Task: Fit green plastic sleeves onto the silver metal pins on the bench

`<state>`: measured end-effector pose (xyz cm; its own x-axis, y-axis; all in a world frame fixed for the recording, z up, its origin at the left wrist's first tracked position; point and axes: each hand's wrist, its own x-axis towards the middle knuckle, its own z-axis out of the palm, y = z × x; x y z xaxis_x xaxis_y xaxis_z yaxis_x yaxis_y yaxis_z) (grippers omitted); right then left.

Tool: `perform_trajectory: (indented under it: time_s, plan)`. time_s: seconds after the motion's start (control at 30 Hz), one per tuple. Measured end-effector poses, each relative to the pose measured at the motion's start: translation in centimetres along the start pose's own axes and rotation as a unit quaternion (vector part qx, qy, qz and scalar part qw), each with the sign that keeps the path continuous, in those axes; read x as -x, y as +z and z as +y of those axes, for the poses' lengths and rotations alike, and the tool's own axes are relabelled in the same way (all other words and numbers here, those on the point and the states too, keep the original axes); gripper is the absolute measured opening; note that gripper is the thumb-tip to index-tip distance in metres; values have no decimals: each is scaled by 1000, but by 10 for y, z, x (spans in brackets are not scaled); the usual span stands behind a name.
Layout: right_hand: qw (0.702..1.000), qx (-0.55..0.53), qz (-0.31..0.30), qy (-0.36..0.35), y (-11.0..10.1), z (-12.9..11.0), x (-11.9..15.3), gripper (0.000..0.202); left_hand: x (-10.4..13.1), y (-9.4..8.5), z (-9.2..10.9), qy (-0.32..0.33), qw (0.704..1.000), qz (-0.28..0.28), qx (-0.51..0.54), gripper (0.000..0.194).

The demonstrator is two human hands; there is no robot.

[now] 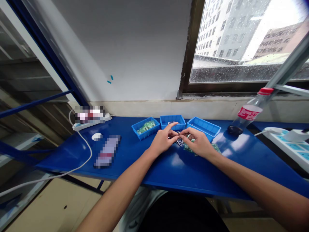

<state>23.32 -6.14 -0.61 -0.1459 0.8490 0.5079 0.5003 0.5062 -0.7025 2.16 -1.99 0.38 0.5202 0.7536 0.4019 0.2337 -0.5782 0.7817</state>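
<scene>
My left hand (164,138) and my right hand (196,140) meet above the blue table, fingertips almost touching. Thumb and fingers are pinched together on both, around something too small to make out. Just below the fingertips lies a loose pile of small, thin metallic pieces (179,142). Green circuit boards (187,148) lie beneath and beside my right hand, which partly covers them. Behind the hands stand three blue bins: the left bin (147,132) holds green boards, the middle bin (172,120) holds some thin metallic pieces, and the right bin (205,125) shows a bare floor.
A cola bottle (248,112) with a red cap stands at the right, near a white power strip (289,145). On the left lie a blurred-out phone-like slab (107,151), a white round object (97,137) and a white cable (88,158). Wall and window rise behind the table (169,175).
</scene>
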Motion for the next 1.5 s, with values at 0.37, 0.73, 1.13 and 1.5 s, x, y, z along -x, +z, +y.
perform_trajectory:
  time_s: [0.37,0.73,1.13,1.5]
  plan:
    - [999,25,-21,12,-2,-2,-1,10,2,-1,-2,63,994,-42,-79,55]
    - [999,9,-38,10,1,0,0,27,-4,0,4,19,997,52,57,48]
    - [999,24,-43,-9,2,6,0,27,-4,-3,4,-5,997,75,23,31]
    - [999,30,-13,3,0,5,-1,27,-1,-4,8,-44,997,40,49,35]
